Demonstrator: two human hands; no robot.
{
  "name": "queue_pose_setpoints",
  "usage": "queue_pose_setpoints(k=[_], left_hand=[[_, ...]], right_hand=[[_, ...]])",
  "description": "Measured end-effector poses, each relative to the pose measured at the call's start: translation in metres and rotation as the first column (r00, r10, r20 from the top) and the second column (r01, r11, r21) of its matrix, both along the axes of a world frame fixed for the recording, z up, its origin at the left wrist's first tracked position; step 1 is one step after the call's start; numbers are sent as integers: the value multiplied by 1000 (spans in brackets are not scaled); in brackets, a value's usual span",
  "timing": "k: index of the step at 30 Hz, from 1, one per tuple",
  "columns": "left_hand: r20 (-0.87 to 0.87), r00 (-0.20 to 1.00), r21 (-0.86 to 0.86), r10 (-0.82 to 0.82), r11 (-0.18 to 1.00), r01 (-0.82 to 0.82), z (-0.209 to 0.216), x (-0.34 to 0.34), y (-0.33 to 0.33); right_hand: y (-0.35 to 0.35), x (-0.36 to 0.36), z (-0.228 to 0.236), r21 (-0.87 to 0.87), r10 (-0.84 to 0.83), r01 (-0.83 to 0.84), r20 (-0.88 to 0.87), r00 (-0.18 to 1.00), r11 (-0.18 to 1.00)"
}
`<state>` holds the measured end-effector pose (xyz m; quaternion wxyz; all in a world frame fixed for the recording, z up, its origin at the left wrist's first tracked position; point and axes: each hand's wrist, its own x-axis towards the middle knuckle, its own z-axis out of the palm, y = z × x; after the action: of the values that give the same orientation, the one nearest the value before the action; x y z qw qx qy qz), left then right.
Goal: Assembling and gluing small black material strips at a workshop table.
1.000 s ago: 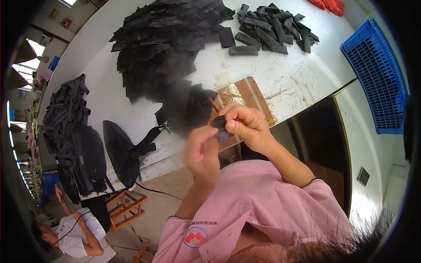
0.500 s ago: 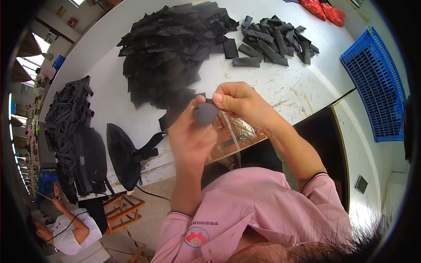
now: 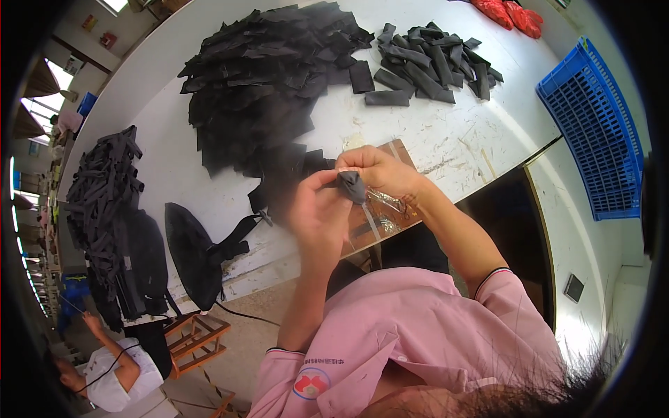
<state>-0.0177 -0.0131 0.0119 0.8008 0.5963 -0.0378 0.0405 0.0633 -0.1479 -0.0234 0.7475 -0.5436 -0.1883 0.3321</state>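
Two bare hands meet above the near edge of a white worktable (image 3: 418, 129). The right hand (image 3: 385, 174) is closed, its thumb and forefinger pinching the upper end of one small, dark grey, folded fabric piece (image 3: 352, 187). The left hand (image 3: 320, 212) is half curled, its forefinger reaching to the piece's left side; whether it also pinches, I cannot tell. The piece is held up, in front of one flat brown wooden board (image 3: 361, 241) lying at the table's near edge.

Left of the hands, by that same edge, lies one black, pointed-oval fabric item (image 3: 185, 251). Nearer the left end spreads one heap of narrow black fabric strips (image 3: 104, 171), too tangled to count. Beyond the board, toward the far edge, lies one large heap of flat black fabric pieces (image 3: 258, 90), also past counting. Right of it is one smaller heap of black fabric tubes (image 3: 432, 59). At the far right corner sit two bright red bundles (image 3: 495, 12), side by side.
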Motion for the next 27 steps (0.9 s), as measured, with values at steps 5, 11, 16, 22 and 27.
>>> queue_pose_setpoints(k=[5, 11, 16, 22, 27], left_hand=[[-282, 954, -337, -106, 941, 5, -50, 4, 17], [301, 952, 339, 51, 927, -157, -20, 25, 17], [150, 978, -62, 143, 989, -135, -11, 17, 9], [56, 997, -234, 55, 971, -41, -26, 13, 16], [160, 983, -164, -85, 980, 112, -33, 26, 8]], right_hand=[[5, -18, -32, 77, -150, 158, -100, 984, 984], [-1, -23, -10, -65, -241, 245, 73, 968, 967], [0, -31, 22, 78, -376, 589, 835, 403, 804], [0, -37, 12, -307, 124, 647, 942, 313, 698], [3, -35, 7, -290, 50, 621, 926, 374, 728]])
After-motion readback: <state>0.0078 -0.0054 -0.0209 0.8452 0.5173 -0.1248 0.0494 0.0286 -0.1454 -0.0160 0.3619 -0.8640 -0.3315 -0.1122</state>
